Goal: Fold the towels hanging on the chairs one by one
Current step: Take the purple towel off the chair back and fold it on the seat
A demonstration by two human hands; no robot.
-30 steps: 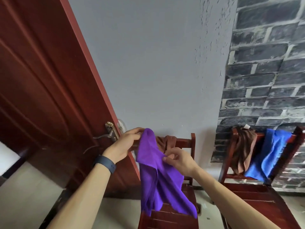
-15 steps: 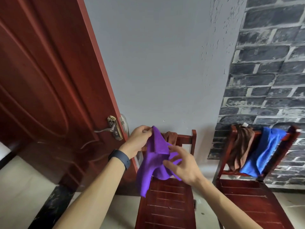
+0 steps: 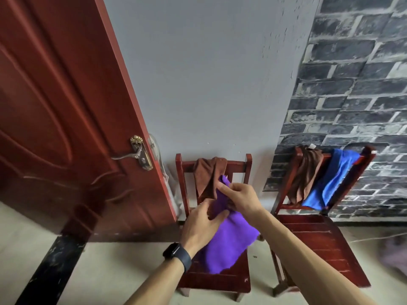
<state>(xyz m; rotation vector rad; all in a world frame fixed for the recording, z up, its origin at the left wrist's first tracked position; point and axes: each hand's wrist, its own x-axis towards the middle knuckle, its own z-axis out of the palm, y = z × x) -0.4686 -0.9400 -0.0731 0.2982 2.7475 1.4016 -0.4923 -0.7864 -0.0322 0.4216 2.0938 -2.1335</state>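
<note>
Left chair (image 3: 220, 282): brown towel (image 3: 207, 177); right chair (image 3: 319, 245): brown cloth (image 3: 306, 177), blue towel (image 3: 330, 179).

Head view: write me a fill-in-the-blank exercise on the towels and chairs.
The left hand and right hand grip a towel coloured ____.
Over the back of the left chair hangs a ____ towel.
The right chair carries a brown towel and a ____ one.
Missing: purple; brown; blue.

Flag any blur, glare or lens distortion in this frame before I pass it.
Head view: soft, even light, no glare; the purple towel, left hand and right hand are reasonably sharp; wide-angle distortion tips the door and brick wall outward toward the top; a blurred pale smear at the lower right edge cannot be identified.
</note>
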